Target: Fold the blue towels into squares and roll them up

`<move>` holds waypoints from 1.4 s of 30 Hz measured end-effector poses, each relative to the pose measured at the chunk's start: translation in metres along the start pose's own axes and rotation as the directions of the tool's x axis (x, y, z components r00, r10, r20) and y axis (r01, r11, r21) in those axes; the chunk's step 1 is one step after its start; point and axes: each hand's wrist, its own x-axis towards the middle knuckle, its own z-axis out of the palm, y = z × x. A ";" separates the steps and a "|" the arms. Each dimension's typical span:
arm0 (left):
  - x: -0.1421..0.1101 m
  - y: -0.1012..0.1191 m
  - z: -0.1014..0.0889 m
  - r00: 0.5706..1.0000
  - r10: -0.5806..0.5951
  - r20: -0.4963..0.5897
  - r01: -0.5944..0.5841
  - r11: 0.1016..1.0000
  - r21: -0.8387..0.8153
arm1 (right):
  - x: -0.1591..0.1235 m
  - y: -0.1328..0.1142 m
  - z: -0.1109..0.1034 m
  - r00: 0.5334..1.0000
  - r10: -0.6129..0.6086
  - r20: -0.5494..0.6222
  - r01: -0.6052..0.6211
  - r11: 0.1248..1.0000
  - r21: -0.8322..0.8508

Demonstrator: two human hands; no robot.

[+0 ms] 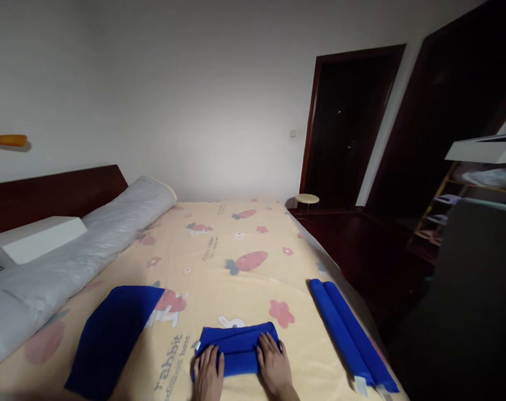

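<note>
A blue cloth [238, 365], folded into a small rectangle, lies on the bed in front of me, with a fold line along its length and a small white tag at its left edge. On its left end rests my left hand [209, 372], fingers laid over the fabric. My right hand [271, 356] lies on the right end, its fingers stretched out flat. Farther left, a darker blue cloth [114, 340] is spread flat. Two long blue cloth rolls [340, 334] lie side by side near the bed's right edge, white tags showing at their near ends.
The bed's yellow sheet [211, 273] has rabbit and carrot prints. Along the headboard [48, 192] runs a rolled grey quilt [111, 234] with a white box [44, 236] on it. A round stool [306, 199] stands by the dark door [353, 128]; a shelf [448, 189] is at right.
</note>
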 end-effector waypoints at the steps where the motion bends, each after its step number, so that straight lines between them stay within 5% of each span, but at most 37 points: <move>1: -0.002 -0.008 -0.001 0.999 -0.040 -0.033 0.040 0.999 0.028 | -0.001 0.007 0.000 1.000 0.009 -0.027 -0.009 1.000 -0.019; 5: -0.006 -0.017 -0.001 0.984 -0.138 -0.113 0.148 0.985 0.091 | -0.007 0.010 0.005 0.997 0.019 -0.072 -0.023 0.998 -0.051; 10: 0.000 0.012 0.011 0.999 0.051 0.001 -0.051 0.998 -0.035 | -0.006 -0.026 0.014 0.980 -0.186 0.074 0.178 0.978 0.108; 14: 0.008 0.024 0.015 0.985 0.171 0.006 -0.169 0.981 -0.096 | -0.001 -0.041 0.015 0.977 -0.177 0.116 0.159 0.977 0.145; 23: 0.017 -0.028 -0.018 0.979 -0.205 -0.021 0.206 0.977 0.051 | -0.002 0.028 0.001 0.993 0.007 -0.122 -0.010 1.000 -0.028; 29: 0.036 -0.033 -0.026 0.954 -0.285 -0.097 0.292 0.954 0.065 | 0.009 0.048 0.002 0.956 0.150 -0.251 -0.141 0.988 0.054; 32: 0.052 -0.030 -0.025 0.949 -0.308 -0.062 0.309 0.951 0.011 | 0.020 0.051 0.001 0.959 0.242 -0.148 -0.224 0.966 0.130; 36: 0.072 -0.029 -0.021 0.934 -0.335 0.124 0.346 0.935 -0.077 | 0.033 0.051 -0.005 0.960 0.280 0.022 -0.280 0.947 0.159; 42: 0.079 -0.032 -0.013 0.938 -0.300 0.174 0.320 0.943 -0.097 | 0.042 0.049 -0.009 0.973 0.230 0.031 -0.232 0.960 0.158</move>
